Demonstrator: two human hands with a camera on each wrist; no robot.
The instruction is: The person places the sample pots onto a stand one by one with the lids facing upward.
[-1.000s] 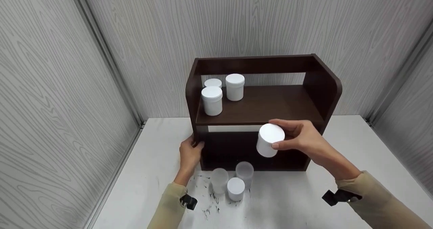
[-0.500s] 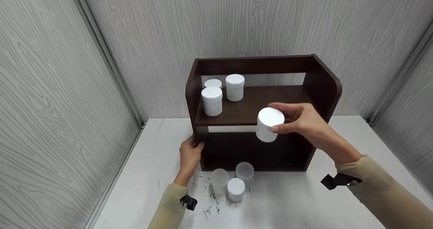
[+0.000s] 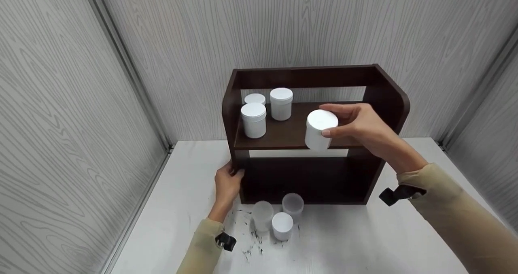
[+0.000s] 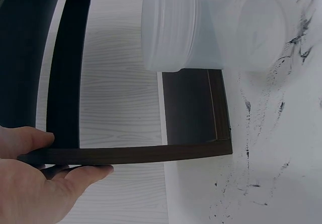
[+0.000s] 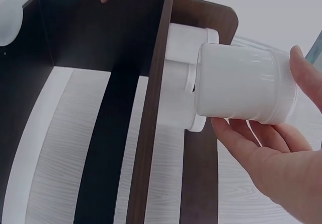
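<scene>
A lidded white jar (image 3: 318, 133) is held by my right hand (image 3: 366, 130), thumb on the near side and fingers behind, in front of the upper shelf's edge. The right wrist view shows the same jar (image 5: 241, 83) between thumb and fingers. My left hand (image 3: 227, 185) grips the left side panel of the dark brown shelf unit (image 3: 311, 181); the left wrist view has thumb and fingers on either side of that panel (image 4: 136, 154). Three white jars, a front one (image 3: 254, 124), a back one (image 3: 255, 99) and one to their right (image 3: 281, 106), stand upright at the upper shelf's left end.
Before the unit, on the white table (image 3: 336, 241), stand two translucent containers, one left (image 3: 262, 217) and one right (image 3: 293, 205), with a small white jar (image 3: 282, 227) nearer. Dark marks lie around them. Grey wood-grain walls (image 3: 307, 31) enclose the table.
My right hand has lifted the white jar from in front of the lower compartment to the upper shelf's height. My left hand stays on the side panel.
</scene>
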